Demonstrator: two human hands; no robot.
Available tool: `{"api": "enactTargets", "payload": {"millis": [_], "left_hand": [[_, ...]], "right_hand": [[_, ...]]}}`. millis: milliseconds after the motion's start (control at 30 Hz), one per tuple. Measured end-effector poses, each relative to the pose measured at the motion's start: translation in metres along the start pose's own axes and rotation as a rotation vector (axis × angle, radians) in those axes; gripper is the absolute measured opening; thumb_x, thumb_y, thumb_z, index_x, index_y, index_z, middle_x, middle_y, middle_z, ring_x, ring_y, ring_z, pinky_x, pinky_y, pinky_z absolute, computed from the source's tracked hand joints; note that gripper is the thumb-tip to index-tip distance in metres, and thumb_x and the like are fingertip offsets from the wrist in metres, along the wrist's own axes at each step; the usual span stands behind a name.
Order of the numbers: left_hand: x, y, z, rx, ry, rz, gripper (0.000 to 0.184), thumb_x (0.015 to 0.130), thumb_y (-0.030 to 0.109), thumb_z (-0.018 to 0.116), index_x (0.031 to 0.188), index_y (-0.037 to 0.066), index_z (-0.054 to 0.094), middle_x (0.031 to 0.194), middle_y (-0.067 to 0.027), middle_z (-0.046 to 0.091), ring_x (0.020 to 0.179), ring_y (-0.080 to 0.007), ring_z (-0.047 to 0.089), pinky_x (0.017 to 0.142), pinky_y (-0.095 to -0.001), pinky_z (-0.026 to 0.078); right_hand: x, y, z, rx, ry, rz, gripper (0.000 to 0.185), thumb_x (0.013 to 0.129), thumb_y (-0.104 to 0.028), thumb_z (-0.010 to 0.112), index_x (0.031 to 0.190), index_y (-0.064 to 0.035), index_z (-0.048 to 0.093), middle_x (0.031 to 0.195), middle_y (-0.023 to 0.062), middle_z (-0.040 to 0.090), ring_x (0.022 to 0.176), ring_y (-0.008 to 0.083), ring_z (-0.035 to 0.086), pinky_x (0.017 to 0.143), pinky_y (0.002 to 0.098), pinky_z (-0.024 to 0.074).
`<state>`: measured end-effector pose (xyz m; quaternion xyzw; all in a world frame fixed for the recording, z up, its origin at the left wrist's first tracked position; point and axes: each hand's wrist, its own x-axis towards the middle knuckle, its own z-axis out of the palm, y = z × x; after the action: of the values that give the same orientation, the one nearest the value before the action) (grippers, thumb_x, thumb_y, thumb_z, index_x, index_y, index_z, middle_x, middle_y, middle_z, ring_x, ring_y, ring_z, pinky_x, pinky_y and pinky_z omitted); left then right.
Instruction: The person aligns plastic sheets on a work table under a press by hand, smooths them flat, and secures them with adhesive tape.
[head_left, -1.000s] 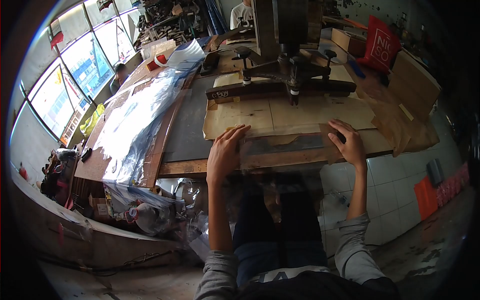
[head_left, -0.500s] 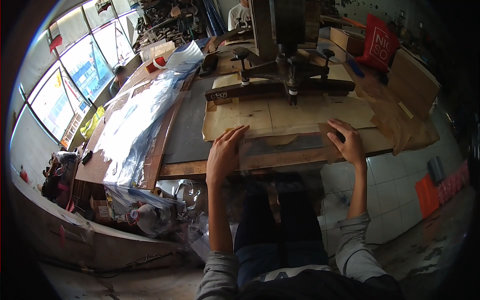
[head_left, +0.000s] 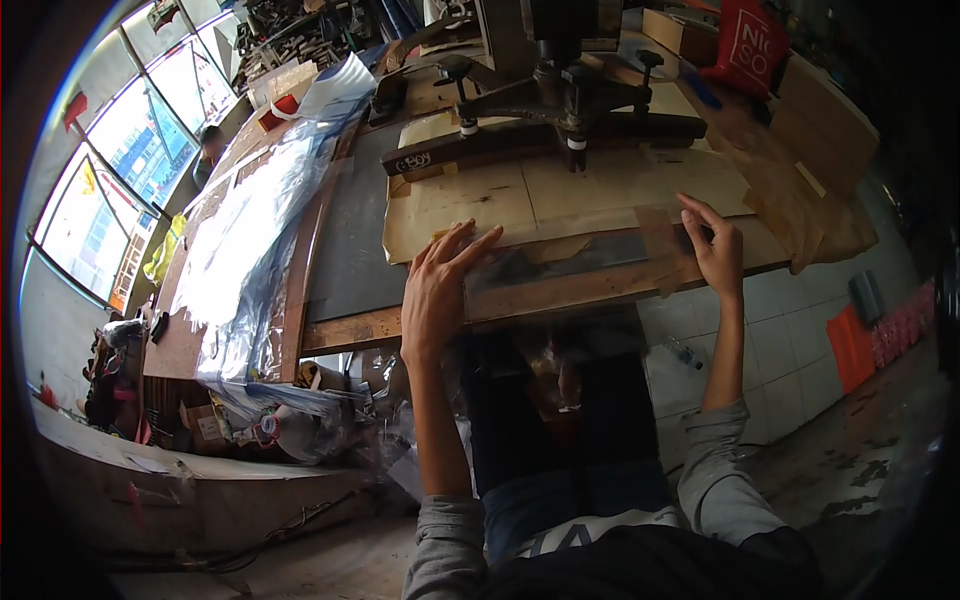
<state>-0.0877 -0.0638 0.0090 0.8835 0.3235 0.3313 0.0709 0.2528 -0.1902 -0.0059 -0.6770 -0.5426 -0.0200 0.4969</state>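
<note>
L forearm (head_left: 437, 430) & R forearm (head_left: 725, 350) bare, reaching fwd approx. parallel, L hand (head_left: 433, 290) back-up, fingers slightly apart & angled fwd/inward, R hand (head_left: 720, 255) w/ index stretched fwd/inward, thumb tip close by, grip unclear on both

Sheet (head_left: 460, 200) on the table (head_left: 350, 332) beneath the bar (head_left: 630, 130), plastic film (head_left: 250, 225) to the left, bag (head_left: 748, 45) behind to the right.

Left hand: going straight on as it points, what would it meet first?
Likely the dark bar across the pale sheet. Depth is unclear, so the left hand could brush the sheet before that.
</note>
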Motion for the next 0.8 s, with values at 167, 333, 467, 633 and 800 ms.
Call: {"api": "enactTargets", "payload": {"millis": [167, 333, 467, 633, 800], "left_hand": [[-0.003, -0.003, 0.005, 0.009, 0.012, -0.014, 0.055, 0.082, 0.000, 0.050, 0.130, 0.025, 0.061, 0.133, -0.0132, 0.057, 0.121, -0.0327, 0.054, 0.103, -0.0417, 0.041], [0.000, 0.000, 0.001, 0.057, 0.063, 0.023, 0.050, 0.083, 0.002, 0.053, 0.127, 0.026, 0.062, 0.128, -0.0111, 0.060, 0.114, -0.0298, 0.060, 0.097, -0.0409, 0.046], [0.004, 0.006, -0.003, 0.005, 0.115, 0.014, 0.050, 0.082, 0.004, 0.056, 0.127, 0.025, 0.061, 0.125, -0.0108, 0.061, 0.106, -0.0298, 0.064, 0.091, -0.0402, 0.051], [0.002, 0.008, 0.000, -0.065, 0.133, -0.027, 0.050, 0.083, -0.002, 0.056, 0.125, 0.023, 0.063, 0.119, -0.0114, 0.064, 0.101, -0.0292, 0.067, 0.081, -0.0370, 0.058], [-0.012, 0.003, 0.001, -0.046, 0.142, 0.104, 0.054, 0.078, 0.002, 0.064, 0.128, 0.024, 0.060, 0.109, -0.0081, 0.064, 0.093, -0.0265, 0.068, 0.076, -0.0357, 0.057]], "right_hand": [[-0.003, -0.001, 0.001, -0.042, 0.014, -0.020, 0.031, 0.097, -0.028, 0.058, 0.116, -0.0054, 0.067, 0.110, 0.0126, 0.070, 0.102, 0.0221, 0.068, 0.086, 0.0308, 0.0506], [-0.002, 0.001, -0.001, -0.091, 0.019, -0.011, 0.031, 0.098, -0.028, 0.056, 0.115, -0.0050, 0.068, 0.099, 0.0097, 0.072, 0.087, 0.0117, 0.064, 0.078, 0.0262, 0.0482], [-0.002, 0.002, 0.000, -0.079, 0.044, 0.006, 0.029, 0.098, -0.026, 0.057, 0.114, -0.0047, 0.069, 0.097, 0.0087, 0.072, 0.084, 0.0098, 0.062, 0.076, 0.0257, 0.0476], [-0.001, 0.004, 0.000, -0.060, 0.068, 0.022, 0.029, 0.097, -0.028, 0.057, 0.113, -0.0073, 0.070, 0.091, 0.0094, 0.073, 0.086, 0.0140, 0.067, 0.078, 0.0275, 0.0496], [-0.002, 0.016, -0.003, 0.073, 0.039, 0.041, 0.034, 0.100, -0.029, 0.053, 0.116, -0.0028, 0.067, 0.095, 0.0076, 0.070, 0.076, 0.0077, 0.059, 0.075, 0.0257, 0.0477]]}}
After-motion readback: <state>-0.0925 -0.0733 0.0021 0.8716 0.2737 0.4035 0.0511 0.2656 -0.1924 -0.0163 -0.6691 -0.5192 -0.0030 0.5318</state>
